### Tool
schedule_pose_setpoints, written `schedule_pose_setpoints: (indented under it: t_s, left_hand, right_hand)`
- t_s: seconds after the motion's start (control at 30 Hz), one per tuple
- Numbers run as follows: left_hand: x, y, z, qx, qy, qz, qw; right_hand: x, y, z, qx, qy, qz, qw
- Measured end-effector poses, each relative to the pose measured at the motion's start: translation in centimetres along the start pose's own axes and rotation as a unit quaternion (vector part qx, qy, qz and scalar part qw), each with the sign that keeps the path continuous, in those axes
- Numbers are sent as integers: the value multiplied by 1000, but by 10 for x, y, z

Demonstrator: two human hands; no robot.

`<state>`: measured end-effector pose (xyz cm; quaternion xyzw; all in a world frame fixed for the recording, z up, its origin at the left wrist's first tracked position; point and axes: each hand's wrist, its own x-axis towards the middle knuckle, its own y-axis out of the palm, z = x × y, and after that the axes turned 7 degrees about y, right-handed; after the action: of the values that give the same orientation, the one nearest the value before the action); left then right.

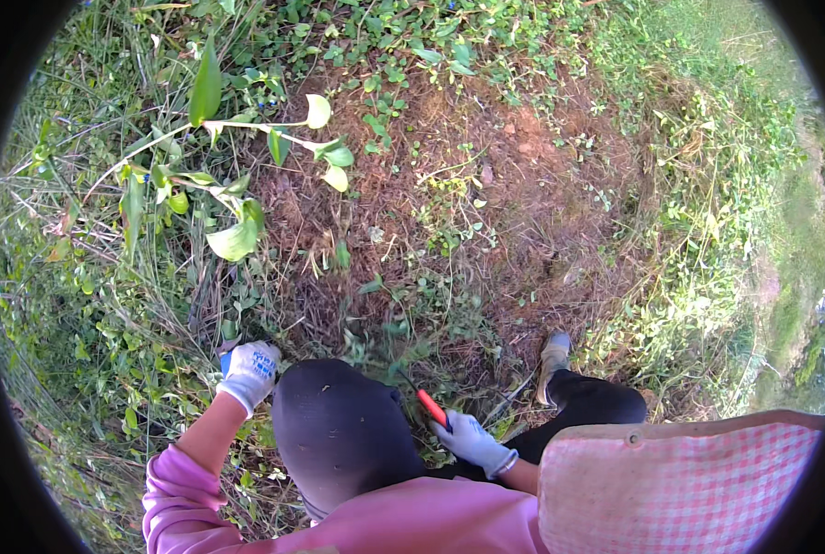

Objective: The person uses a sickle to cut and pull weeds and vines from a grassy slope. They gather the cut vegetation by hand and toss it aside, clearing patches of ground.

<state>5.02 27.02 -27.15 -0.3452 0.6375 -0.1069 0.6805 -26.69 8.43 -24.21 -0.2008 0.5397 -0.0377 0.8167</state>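
My left hand (252,372), in a white work glove with blue print, is curled low among the weeds, left of my bent knee (343,429). Something dark and blue shows at its fingers; whether it holds this or stems, I cannot tell. In a matching glove, my right hand (473,440) grips the red handle (432,408) of a hand tool. The tool's thin dark shaft points up and left into blurred greenery in front of the knee, and its working end is hidden there.
Bare reddish soil (530,138) with dry plant litter lies ahead. A leafy stem (267,127) reaches in from the left, close to the camera. Dense weeds (94,311) stand at left. My shoe (555,356) is at right, near a pink checked cloth flap (675,478).
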Motion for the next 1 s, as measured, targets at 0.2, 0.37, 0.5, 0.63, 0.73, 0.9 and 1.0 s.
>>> schedule_pose_setpoints:
  t_s: [0.2, 0.37, 0.5, 0.63, 0.73, 0.9, 1.0]
  left_hand:
    - [-9, -98, -9, -99, 19, -182, 978]
    - [54, -179, -48, -147, 78, -409, 897]
    - [120, -231, -94, -141, 33, -370, 918]
    - [158, -266, -122, -125, -2, -277, 953]
    - [216, -247, -116, -116, 16, -265, 957]
    - [222, -228, -97, -87, 83, -340, 933]
    - [221, -226, -89, -75, 90, -341, 933]
  right_hand:
    - [3, -86, 48, 447, 32, -171, 877]
    - [50, -124, 38, 557, 63, -157, 813]
    - [45, -62, 38, 448, 67, -128, 882]
    - [43, -50, 49, 388, 2, -146, 910]
    - [40, -43, 37, 321, 19, -134, 937]
    - [18, -66, 11, 516, 65, -196, 831]
    - [62, -146, 47, 514, -34, -222, 828]
